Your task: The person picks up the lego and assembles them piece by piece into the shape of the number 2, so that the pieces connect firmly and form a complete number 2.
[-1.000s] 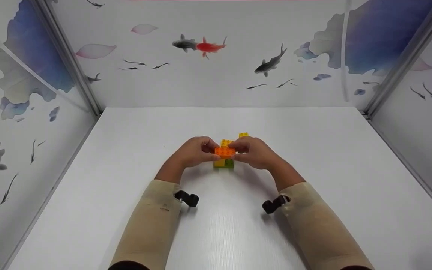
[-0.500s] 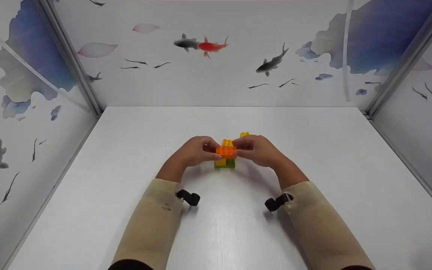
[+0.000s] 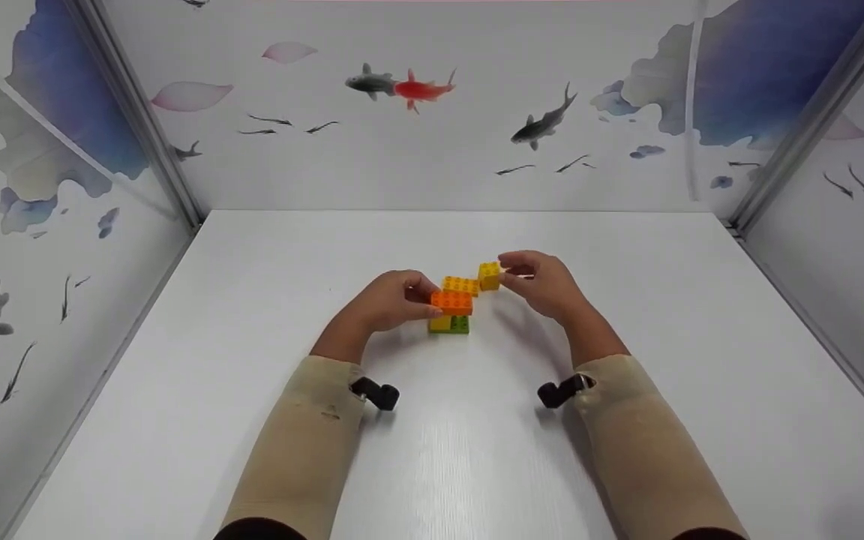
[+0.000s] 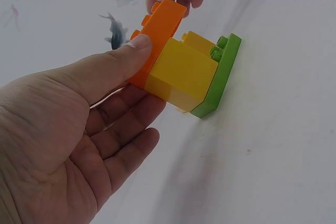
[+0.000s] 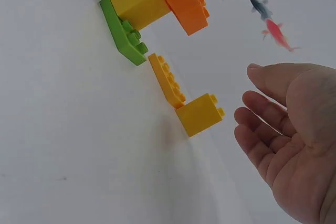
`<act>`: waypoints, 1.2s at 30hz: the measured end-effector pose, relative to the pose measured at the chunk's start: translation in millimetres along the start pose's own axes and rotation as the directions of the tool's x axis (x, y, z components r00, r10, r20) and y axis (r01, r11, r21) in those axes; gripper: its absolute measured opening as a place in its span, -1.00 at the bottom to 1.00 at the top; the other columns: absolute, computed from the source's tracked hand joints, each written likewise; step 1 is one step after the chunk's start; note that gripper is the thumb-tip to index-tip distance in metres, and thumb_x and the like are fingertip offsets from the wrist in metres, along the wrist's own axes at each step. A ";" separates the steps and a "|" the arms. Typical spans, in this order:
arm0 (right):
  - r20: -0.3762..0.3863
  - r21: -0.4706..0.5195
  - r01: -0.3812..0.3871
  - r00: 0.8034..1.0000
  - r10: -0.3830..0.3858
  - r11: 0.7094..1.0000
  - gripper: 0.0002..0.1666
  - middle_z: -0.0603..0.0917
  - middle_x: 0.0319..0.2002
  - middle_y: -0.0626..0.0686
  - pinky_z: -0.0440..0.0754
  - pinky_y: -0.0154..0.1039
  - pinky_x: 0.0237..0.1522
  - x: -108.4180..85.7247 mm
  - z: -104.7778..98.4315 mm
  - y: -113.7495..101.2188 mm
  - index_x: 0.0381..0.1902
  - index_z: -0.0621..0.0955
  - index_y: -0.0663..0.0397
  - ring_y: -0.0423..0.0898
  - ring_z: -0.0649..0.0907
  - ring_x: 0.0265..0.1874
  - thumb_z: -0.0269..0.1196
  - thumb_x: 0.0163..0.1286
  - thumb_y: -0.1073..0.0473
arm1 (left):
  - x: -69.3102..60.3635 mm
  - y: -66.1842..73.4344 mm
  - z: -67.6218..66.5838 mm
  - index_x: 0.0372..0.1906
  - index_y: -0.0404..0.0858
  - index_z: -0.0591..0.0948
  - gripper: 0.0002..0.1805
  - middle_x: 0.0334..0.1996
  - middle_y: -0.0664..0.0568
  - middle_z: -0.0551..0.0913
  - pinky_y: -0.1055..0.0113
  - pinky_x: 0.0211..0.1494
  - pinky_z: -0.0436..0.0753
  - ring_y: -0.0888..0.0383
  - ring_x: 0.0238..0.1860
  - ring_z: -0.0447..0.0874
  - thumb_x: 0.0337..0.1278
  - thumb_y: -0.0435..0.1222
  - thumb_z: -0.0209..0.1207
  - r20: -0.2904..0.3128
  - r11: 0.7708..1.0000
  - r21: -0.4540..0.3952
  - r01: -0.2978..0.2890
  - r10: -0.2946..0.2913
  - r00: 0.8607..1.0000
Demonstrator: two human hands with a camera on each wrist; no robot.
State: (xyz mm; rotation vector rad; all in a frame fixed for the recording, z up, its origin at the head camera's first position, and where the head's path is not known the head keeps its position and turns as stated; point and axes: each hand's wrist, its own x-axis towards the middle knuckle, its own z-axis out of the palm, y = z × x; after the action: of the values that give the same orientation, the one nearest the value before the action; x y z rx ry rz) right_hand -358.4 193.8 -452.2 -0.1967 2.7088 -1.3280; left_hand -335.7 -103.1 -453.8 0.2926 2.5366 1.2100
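Observation:
My left hand (image 3: 393, 301) pinches an orange toy brick (image 3: 452, 303) between thumb and fingers. Beneath that brick stands a yellow block (image 4: 185, 69), on the left part of a green base brick (image 4: 223, 80) whose bare studs show on the right. The orange brick overhangs those studs. Behind this stack lies a flat yellow-orange brick (image 5: 166, 81) on the table, and a taller yellow brick (image 5: 199, 115) adjoins its right end. Beside the taller brick is my right hand (image 3: 544, 286), fingers loosely bent; the right wrist view shows a gap between them and the brick.
The white tabletop (image 3: 252, 375) reaches back to a white wall (image 3: 432, 150) painted with fish. Side walls stand at left and right, with metal posts (image 3: 139, 112) in the corners. Black wrist mounts (image 3: 376, 393) stick out from both sleeves.
My right hand has left the orange brick and moved right and away from me, toward the taller yellow brick. The left hand keeps its grip in nearly the same place.

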 end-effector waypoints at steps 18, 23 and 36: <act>0.099 0.014 -0.147 0.984 0.145 0.989 -0.35 0.55 0.51 0.02 0.44 0.03 0.60 29.5 8.9 9.8 0.57 0.47 -0.18 0.03 0.52 0.49 0.32 0.59 0.09 | -2.3 0.7 0.3 -0.02 0.08 0.74 -0.71 0.04 0.15 0.72 0.14 0.35 0.66 0.08 0.14 0.64 0.23 -0.04 0.53 -0.002 0.999 0.002 -0.034 0.034 0.999; 0.092 0.025 -0.152 0.984 0.150 0.988 -0.40 0.56 0.49 0.01 0.45 0.01 0.60 30.6 10.5 12.2 0.55 0.49 -0.18 0.01 0.54 0.46 0.29 0.62 0.05 | -3.1 1.7 -0.5 -0.01 0.07 0.73 -0.70 0.04 0.14 0.71 0.15 0.32 0.66 0.07 0.13 0.63 0.23 -0.05 0.53 -0.006 1.000 0.005 -0.012 0.012 1.000; 0.057 0.057 -0.118 0.992 0.115 0.991 -0.40 0.61 0.43 0.00 0.56 -0.04 0.51 14.1 7.6 -2.1 0.52 0.52 -0.19 0.00 0.60 0.36 0.31 0.60 -0.01 | -2.5 2.0 -0.3 0.10 0.05 0.72 -0.61 0.03 0.13 0.71 0.17 0.32 0.65 0.06 0.11 0.62 0.23 -0.03 0.52 0.003 0.999 0.033 0.013 -0.013 1.000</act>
State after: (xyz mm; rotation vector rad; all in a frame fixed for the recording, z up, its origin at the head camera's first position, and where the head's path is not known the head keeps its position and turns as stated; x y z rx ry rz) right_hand -370.8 184.2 -455.9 -0.0659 2.5886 -1.3494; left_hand -333.5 -102.8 -451.6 0.2848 2.5542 1.1633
